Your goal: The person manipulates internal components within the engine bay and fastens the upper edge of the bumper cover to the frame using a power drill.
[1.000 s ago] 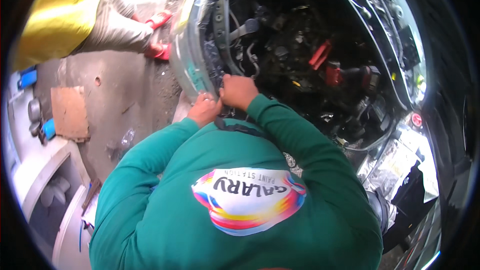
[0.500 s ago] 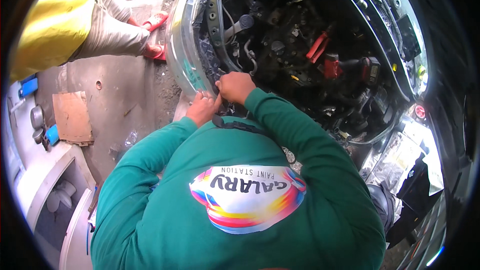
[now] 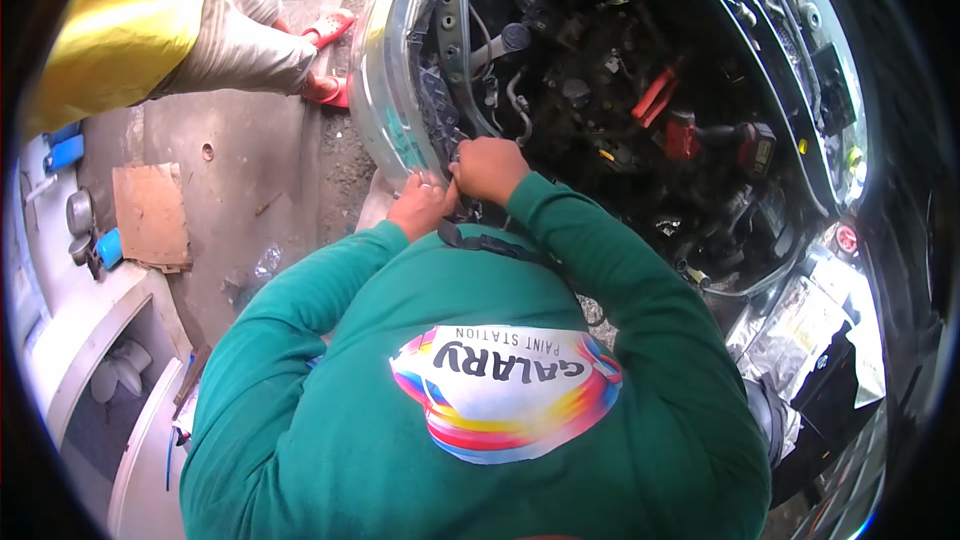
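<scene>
Both my hands work close together at the front edge of a car's open engine bay (image 3: 590, 200), just inside a pale, glossy curved front panel (image 3: 375, 75). My right hand (image 3: 490, 171) is closed in a fist with its knuckles up; whatever lies in it is hidden. My left hand (image 3: 420, 205), a ring on one finger, rests on the panel's edge beside the right hand, its fingertips pinched together. I cannot make out what they pinch. A dark strap (image 3: 490, 243) lies between my hands and my green shirt.
In the engine bay lie red-handled pliers (image 3: 655, 97) and a red and black cordless power tool (image 3: 684, 136). A person in yellow (image 3: 130, 35) with red clogs stands at the upper left. Cardboard (image 3: 150, 215) lies on the ground, near a white curved panel (image 3: 140, 305).
The view has shifted slightly, so the scene sits a little further right. My hands stay at the same spot on the car's front edge, with little change in grip.
</scene>
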Motion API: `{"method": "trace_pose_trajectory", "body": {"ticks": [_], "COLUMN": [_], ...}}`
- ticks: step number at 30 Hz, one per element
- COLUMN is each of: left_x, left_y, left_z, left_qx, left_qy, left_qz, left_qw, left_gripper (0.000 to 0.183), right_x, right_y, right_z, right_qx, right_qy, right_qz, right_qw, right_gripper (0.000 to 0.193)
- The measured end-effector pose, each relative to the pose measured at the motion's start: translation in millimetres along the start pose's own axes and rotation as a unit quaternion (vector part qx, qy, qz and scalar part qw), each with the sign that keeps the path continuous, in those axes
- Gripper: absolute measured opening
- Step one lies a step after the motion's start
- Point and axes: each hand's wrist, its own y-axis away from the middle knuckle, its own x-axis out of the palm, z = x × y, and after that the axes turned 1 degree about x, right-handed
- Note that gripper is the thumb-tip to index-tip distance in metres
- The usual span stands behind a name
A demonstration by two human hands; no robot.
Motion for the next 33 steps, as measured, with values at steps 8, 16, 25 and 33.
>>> {"method": "trace_pose_trajectory", "body": {"ticks": [8,16,25,33], "left_x": [-5.0,-5.2,-60.1,-44.8], "left_y": [-2.1,1.3,-30.1,-45.3], "left_z": [1.4,10.6,42.5,39.2], "left_qx": [0.018,0.024,-0.095,-0.094], "left_qy": [0.035,0.129,0.320,0.284], "left_qz": [0.020,-0.008,-0.069,-0.074], "left_qw": [0.999,0.991,0.940,0.951], "left_gripper": [0.066,0.062,0.040,0.012], "right_x": [20.2,-41.6,-146.7,-135.8], "right_y": [13.0,75.8,182.7,203.6], "right_z": [-5.7,-79.2,-199.4,-274.8], "right_qx": [0.021,0.137,0.241,0.241], "right_qy": [-0.022,-0.194,0.195,0.384], "right_qz": [-0.052,-0.163,-0.311,-0.105], "right_qw": [0.998,0.958,0.899,0.885], "right_gripper": [0.028,0.027,0.044,0.038]}}
